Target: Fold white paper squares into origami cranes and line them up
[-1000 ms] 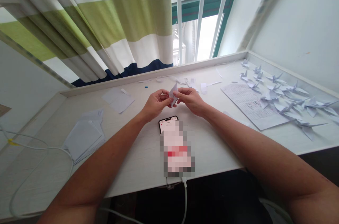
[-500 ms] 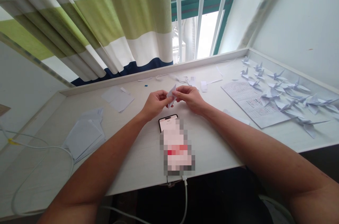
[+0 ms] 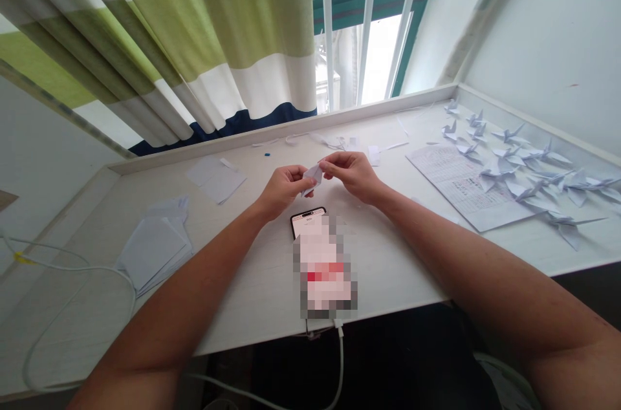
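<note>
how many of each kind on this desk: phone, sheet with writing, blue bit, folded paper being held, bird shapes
phone: 1
sheet with writing: 1
blue bit: 1
folded paper between left hand and right hand: 1
paper birds: overlap too much to count
total without the birds: 4

Desk (image 3: 233, 293): pale, smooth surface, faint wood-like grain; cranes (image 3: 509, 133): white paper, matt, crisply creased. Curtain (image 3: 262, 15): cloth, matt, softly folded; stacked sheets (image 3: 155, 248): smooth, matt white paper.
</note>
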